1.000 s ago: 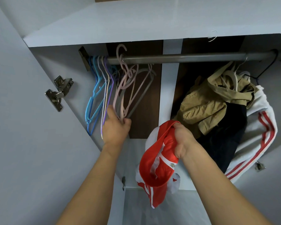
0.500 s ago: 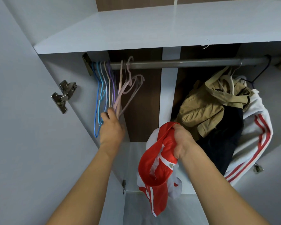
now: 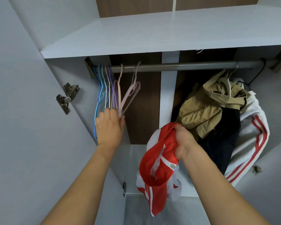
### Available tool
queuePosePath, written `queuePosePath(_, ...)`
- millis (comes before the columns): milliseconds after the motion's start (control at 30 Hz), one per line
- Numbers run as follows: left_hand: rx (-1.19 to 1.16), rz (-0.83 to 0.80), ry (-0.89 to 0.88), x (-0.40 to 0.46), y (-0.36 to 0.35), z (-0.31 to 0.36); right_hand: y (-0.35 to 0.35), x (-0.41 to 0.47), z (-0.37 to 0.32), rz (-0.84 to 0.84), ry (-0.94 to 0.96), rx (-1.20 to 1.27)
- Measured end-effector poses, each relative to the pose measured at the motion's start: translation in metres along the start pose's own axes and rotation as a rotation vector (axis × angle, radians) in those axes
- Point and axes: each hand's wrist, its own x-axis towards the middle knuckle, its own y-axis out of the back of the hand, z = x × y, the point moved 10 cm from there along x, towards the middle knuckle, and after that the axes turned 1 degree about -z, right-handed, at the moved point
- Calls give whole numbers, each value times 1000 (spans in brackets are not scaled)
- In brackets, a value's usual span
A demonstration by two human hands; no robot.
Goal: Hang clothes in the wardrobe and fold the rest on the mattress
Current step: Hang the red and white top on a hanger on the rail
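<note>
Partly done: khaki, black and white red-striped garments (image 3: 217,114) hang at two o'clock. Right hand (image 3: 184,143) grips unhung red-and-white jersey (image 3: 157,169); left hand (image 3: 109,125) pinches pale pink plastic hangers (image 3: 120,98).

**Both arms raised, both hands closed**

We reach up and forward with both bare forearms. Our left hand (image 3: 109,125) is highest, back toward us, fingers (image 3: 111,112) curled together around something thin, thumb tucked at the right edge. Our right hand (image 3: 184,142) sits lower and nearer, wrist bent, clenched in a fist, knuckles pointing left.
</note>
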Motion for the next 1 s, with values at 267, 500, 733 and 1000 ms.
queuePosePath(267,102,-207,72,7,-13,12,-6,0,-19,-47,59,-44)
queuePosePath(500,-47,-349,90,45,-16,26,-7,-5,-53,-92,158,-15)
queuePosePath(733,-196,-167,-175,41,8,53,-11,4,-68,-211,238,-18)
queuePosePath(1000,-382,-153,-132,14,-8,67,-7,11,-77,-282,293,-97)
